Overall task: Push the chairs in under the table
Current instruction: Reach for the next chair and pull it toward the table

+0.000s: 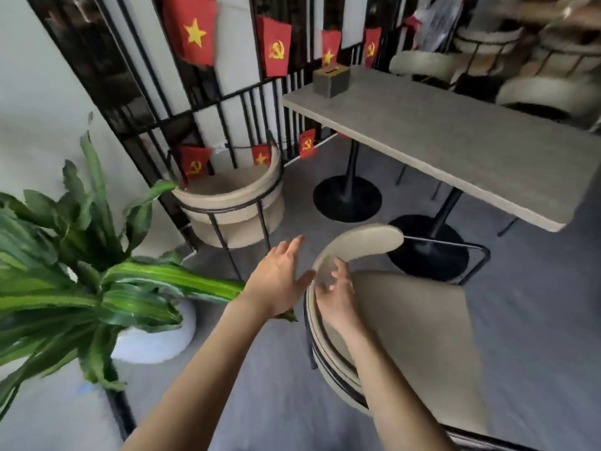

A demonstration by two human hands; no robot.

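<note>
Near chair (406, 320): curved beige padded back, black tube frame, out from the grey slab table (455, 148); right hand (335, 297) open, fingers spread on the backrest; left hand (279, 281) open, flat, just beside it; second round chair (234, 203) by the railing.

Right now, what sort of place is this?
Probably a cafe or small eatery: a grey table on pedestal bases, matching cream chairs around it and at a further table, and a napkin box on top.
</note>
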